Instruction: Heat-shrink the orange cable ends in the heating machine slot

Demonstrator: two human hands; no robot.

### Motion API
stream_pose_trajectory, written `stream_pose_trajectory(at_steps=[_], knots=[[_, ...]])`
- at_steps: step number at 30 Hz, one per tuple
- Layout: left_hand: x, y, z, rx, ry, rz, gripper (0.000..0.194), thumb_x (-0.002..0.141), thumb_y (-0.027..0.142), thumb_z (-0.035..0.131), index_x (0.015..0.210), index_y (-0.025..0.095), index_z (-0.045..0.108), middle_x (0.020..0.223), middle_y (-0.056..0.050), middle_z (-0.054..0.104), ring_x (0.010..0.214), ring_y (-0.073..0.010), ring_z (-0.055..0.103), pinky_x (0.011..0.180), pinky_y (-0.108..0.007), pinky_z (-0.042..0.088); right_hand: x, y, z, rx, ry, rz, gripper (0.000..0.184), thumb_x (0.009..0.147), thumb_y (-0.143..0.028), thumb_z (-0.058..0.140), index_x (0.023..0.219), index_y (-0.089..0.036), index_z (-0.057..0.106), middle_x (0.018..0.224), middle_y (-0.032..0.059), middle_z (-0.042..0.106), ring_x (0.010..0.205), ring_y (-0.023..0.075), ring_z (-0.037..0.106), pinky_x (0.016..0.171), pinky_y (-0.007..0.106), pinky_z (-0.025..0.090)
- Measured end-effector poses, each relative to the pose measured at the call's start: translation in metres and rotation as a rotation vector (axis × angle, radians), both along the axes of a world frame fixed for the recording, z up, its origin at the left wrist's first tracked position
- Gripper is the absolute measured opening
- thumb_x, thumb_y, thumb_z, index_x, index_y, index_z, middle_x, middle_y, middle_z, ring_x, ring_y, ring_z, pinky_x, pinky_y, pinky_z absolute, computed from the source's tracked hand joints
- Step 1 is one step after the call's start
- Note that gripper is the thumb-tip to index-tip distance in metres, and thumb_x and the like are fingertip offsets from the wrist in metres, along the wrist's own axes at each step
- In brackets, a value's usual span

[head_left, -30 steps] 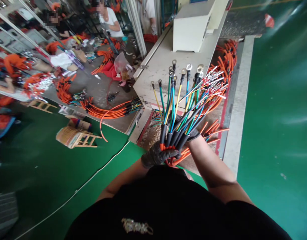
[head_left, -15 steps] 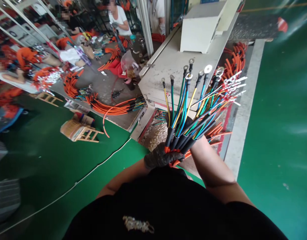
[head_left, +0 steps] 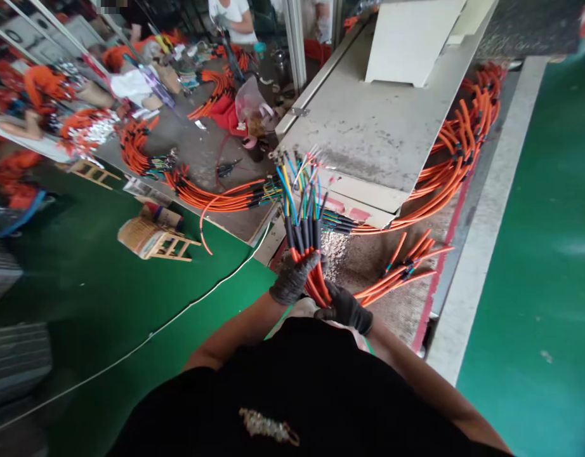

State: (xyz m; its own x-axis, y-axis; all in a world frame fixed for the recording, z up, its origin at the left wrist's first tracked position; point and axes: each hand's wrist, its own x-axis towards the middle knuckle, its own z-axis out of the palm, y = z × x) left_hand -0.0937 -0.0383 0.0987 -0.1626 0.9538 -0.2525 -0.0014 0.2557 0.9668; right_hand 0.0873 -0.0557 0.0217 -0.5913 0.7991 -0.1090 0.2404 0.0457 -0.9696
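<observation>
Both my hands wear dark gloves and hold one bundle of orange cables [head_left: 316, 285] in front of my chest. My left hand [head_left: 292, 282] is wrapped round the bundle just below its black sleeves. My right hand [head_left: 346, 310] grips the orange cables lower down, nearer my body. Above my left hand the thin blue, green and yellow wire ends [head_left: 299, 184] stand up in a tight bunch, tipped with metal terminals.
A grey workbench [head_left: 368, 139] with a white box [head_left: 407, 44] stands ahead, orange cables [head_left: 457, 158] draped along its right side and more [head_left: 407, 266] on the floor. A second table [head_left: 202, 152] at left holds cable coils. A small wooden stool [head_left: 154, 241] stands on green floor. Other people work at the back.
The fanned wire ends have been drawn together into a tight upright bunch. My right hand dropped from among the wires to the cables below. The view shifted toward the bench.
</observation>
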Motion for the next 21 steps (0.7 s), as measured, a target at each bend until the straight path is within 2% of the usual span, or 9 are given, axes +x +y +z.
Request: stream_pose_trajectory(at_steps=[2, 4, 6, 8, 11, 13, 16, 18, 21], knots=[[-0.007, 0.007, -0.008, -0.117, -0.246, 0.149, 0.029, 0.085, 0.043, 0.085, 0.091, 0.019, 0.070, 0.082, -0.007, 0.078, 0.072, -0.0222, 0.076, 0.069, -0.037, 0.065, 0.016, -0.003, -0.025, 0.089, -0.429, 0.183, 0.065, 0.075, -0.055, 0.082, 0.127, -0.016, 0.076, 0.097, 0.0148, 0.082, 0.092, 0.0375, 0.078, 0.089, 0.051, 0.061], [-0.014, 0.012, -0.016, -0.203, -0.424, 0.270, 0.031, 0.076, 0.034, 0.093, 0.085, 0.020, 0.067, 0.074, -0.002, 0.074, 0.064, -0.0181, 0.072, 0.064, -0.032, 0.061, 0.037, 0.002, -0.047, 0.156, -0.817, 0.346, 0.048, 0.083, -0.043, 0.075, 0.121, -0.012, 0.078, 0.104, 0.0193, 0.082, 0.101, 0.0386, 0.078, 0.095, 0.049, 0.058], [-0.018, 0.016, -0.022, -0.242, -0.492, 0.338, 0.036, 0.070, 0.030, 0.096, 0.081, 0.019, 0.064, 0.069, 0.000, 0.072, 0.060, -0.0152, 0.069, 0.060, -0.029, 0.057, 0.059, 0.007, -0.063, 0.196, -0.993, 0.432, 0.045, 0.086, -0.036, 0.072, 0.121, -0.010, 0.079, 0.111, 0.0227, 0.081, 0.108, 0.0392, 0.077, 0.100, 0.049, 0.056], [-0.020, 0.021, -0.025, -0.270, -0.527, 0.400, 0.039, 0.068, 0.028, 0.097, 0.079, 0.018, 0.061, 0.066, 0.002, 0.070, 0.057, -0.0137, 0.067, 0.057, -0.027, 0.054, 0.072, 0.005, -0.069, 0.235, -1.027, 0.456, 0.062, 0.083, -0.042, 0.077, 0.135, -0.009, 0.074, 0.121, 0.0247, 0.079, 0.115, 0.0415, 0.075, 0.105, 0.053, 0.054], [-0.022, 0.030, -0.023, -0.281, -0.557, 0.511, 0.034, 0.072, 0.026, 0.093, 0.079, 0.019, 0.060, 0.064, 0.004, 0.067, 0.056, -0.0118, 0.065, 0.057, -0.026, 0.053, 0.065, -0.008, -0.063, 0.257, -1.032, 0.403, 0.080, 0.083, -0.052, 0.077, 0.154, -0.017, 0.063, 0.138, 0.0229, 0.074, 0.125, 0.0445, 0.070, 0.114, 0.059, 0.049], [-0.024, 0.035, -0.017, -0.254, -0.565, 0.555, 0.028, 0.076, 0.024, 0.089, 0.082, 0.019, 0.062, 0.067, 0.004, 0.067, 0.058, -0.0124, 0.066, 0.060, -0.027, 0.054, 0.049, -0.011, -0.055, 0.239, -1.066, 0.360, 0.064, 0.094, -0.046, 0.063, 0.156, -0.027, 0.062, 0.138, 0.0175, 0.075, 0.127, 0.0420, 0.070, 0.116, 0.058, 0.049], [-0.027, 0.036, -0.008, -0.174, -0.491, 0.528, 0.023, 0.079, 0.027, 0.087, 0.084, 0.019, 0.066, 0.072, 0.001, 0.070, 0.062, -0.0149, 0.069, 0.064, -0.030, 0.057, 0.040, 0.004, -0.039, 0.180, -1.039, 0.468, 0.054, 0.100, -0.032, 0.049, 0.151, -0.038, 0.065, 0.127, 0.0102, 0.081, 0.118, 0.0358, 0.076, 0.106, 0.049, 0.057], [-0.025, 0.029, -0.007, -0.084, -0.446, 0.491, 0.023, 0.079, 0.033, 0.087, 0.085, 0.021, 0.068, 0.073, 0.000, 0.070, 0.064, -0.0158, 0.069, 0.068, -0.032, 0.060, 0.057, 0.026, -0.024, 0.149, -0.982, 0.606, 0.057, 0.096, -0.025, 0.053, 0.149, -0.042, 0.066, 0.118, 0.0071, 0.084, 0.109, 0.0316, 0.080, 0.095, 0.041, 0.061], [-0.011, 0.009, -0.018, -0.025, -0.401, 0.497, 0.029, 0.081, 0.044, 0.087, 0.088, 0.022, 0.069, 0.079, -0.002, 0.072, 0.073, -0.0203, 0.073, 0.075, -0.037, 0.064, 0.116, 0.063, 0.003, 0.140, -1.008, 0.746, 0.062, 0.088, -0.014, 0.059, 0.145, -0.038, 0.069, 0.102, 0.0103, 0.086, 0.096, 0.0309, 0.083, 0.080, 0.038, 0.063]])
